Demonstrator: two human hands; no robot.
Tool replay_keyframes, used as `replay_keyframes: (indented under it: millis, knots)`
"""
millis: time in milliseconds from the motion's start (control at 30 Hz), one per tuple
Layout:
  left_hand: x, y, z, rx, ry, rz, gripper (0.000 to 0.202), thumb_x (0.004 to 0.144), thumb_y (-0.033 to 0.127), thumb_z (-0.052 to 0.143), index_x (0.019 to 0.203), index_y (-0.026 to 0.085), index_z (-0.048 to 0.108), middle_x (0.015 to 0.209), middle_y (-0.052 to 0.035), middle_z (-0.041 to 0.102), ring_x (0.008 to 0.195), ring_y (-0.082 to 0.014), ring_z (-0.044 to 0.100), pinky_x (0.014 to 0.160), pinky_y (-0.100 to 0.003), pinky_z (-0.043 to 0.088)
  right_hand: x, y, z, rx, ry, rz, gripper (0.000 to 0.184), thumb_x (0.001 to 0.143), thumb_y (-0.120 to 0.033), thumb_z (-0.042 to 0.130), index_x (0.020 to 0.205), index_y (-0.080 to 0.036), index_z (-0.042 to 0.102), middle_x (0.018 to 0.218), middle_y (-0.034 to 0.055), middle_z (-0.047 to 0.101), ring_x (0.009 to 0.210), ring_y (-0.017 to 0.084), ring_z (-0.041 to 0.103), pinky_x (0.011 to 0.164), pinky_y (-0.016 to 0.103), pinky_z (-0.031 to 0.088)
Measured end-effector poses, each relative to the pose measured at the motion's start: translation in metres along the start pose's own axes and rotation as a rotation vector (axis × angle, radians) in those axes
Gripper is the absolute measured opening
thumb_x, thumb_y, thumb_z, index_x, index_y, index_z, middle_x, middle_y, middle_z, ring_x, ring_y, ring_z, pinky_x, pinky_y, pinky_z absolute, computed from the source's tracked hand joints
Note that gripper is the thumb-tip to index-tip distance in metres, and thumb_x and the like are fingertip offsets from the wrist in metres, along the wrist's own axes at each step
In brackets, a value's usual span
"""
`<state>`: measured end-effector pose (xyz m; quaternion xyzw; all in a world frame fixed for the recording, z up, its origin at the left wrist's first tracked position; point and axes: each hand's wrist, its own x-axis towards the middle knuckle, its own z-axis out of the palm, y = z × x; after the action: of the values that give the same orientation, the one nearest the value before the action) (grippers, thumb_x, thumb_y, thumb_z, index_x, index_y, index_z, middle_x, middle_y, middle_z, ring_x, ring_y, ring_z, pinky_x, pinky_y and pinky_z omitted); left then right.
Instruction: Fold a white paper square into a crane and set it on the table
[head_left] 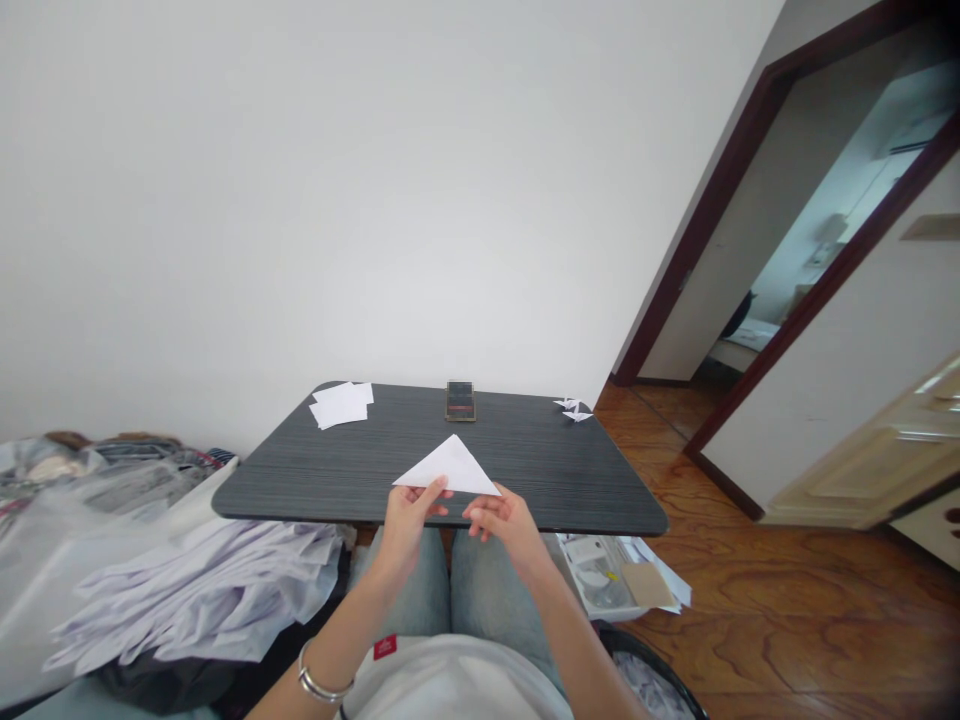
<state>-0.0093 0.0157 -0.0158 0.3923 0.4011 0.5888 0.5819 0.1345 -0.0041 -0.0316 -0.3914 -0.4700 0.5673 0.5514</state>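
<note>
A white paper folded into a triangle (pixel 450 466) is held just above the near edge of the dark grey table (pixel 337 470). My left hand (pixel 409 520) pinches its lower left edge, fingers closed on the paper. My right hand (pixel 504 520) grips the lower right corner, fingers curled on it. A silver bracelet sits on my left wrist.
A stack of white paper sheets (pixel 342 404) lies at the table's far left. A phone (pixel 460 400) lies at the far middle. Small folded paper figures (pixel 574 409) rest at the far right corner. Crumpled cloth and bags (pixel 187 590) lie left; boxes (pixel 615 580) sit on the wooden floor to the right.
</note>
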Motion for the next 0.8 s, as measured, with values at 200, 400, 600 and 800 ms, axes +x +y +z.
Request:
replay_keyframes:
  millis: [200, 400, 600, 800]
  knots:
    - [-0.007, -0.004, 0.006, 0.024, -0.083, -0.028, 0.029, 0.060, 0.030, 0.070, 0.079, 0.010, 0.064, 0.064, -0.0038, 0.064, 0.055, -0.0125, 0.055, 0.039, -0.018, 0.038, 0.003, 0.007, 0.020, 0.024, 0.190, -0.033, 0.022, 0.064, -0.033, 0.066, 0.061, -0.012, 0.064, 0.053, 0.0017, 0.060, 0.040, 0.008, 0.046, 0.038, 0.020, 0.032]
    - [-0.007, -0.004, 0.004, 0.066, -0.184, -0.050, 0.021, 0.063, 0.031, 0.067, 0.070, 0.011, 0.064, 0.060, -0.0021, 0.063, 0.052, -0.0116, 0.054, 0.040, -0.018, 0.038, 0.003, 0.005, 0.024, 0.051, 0.185, -0.048, 0.016, 0.063, -0.029, 0.066, 0.064, -0.014, 0.065, 0.055, 0.0009, 0.061, 0.039, 0.008, 0.045, 0.037, 0.019, 0.029]
    - [-0.005, -0.005, 0.003, 0.132, -0.191, -0.012, 0.021, 0.064, 0.031, 0.066, 0.065, 0.010, 0.063, 0.056, -0.0009, 0.060, 0.049, -0.0110, 0.052, 0.040, -0.019, 0.039, 0.003, 0.005, 0.020, 0.016, 0.190, -0.050, 0.015, 0.064, -0.027, 0.064, 0.060, -0.013, 0.063, 0.051, -0.0001, 0.059, 0.038, 0.008, 0.047, 0.036, 0.019, 0.028]
    - [-0.003, -0.004, 0.001, 0.149, -0.162, -0.008, 0.021, 0.063, 0.031, 0.067, 0.066, 0.010, 0.062, 0.056, -0.0006, 0.058, 0.049, -0.0102, 0.050, 0.039, -0.019, 0.039, 0.003, 0.003, 0.012, 0.005, 0.199, -0.051, 0.015, 0.064, -0.026, 0.065, 0.059, -0.013, 0.061, 0.048, -0.0022, 0.056, 0.038, 0.008, 0.047, 0.036, 0.019, 0.027]
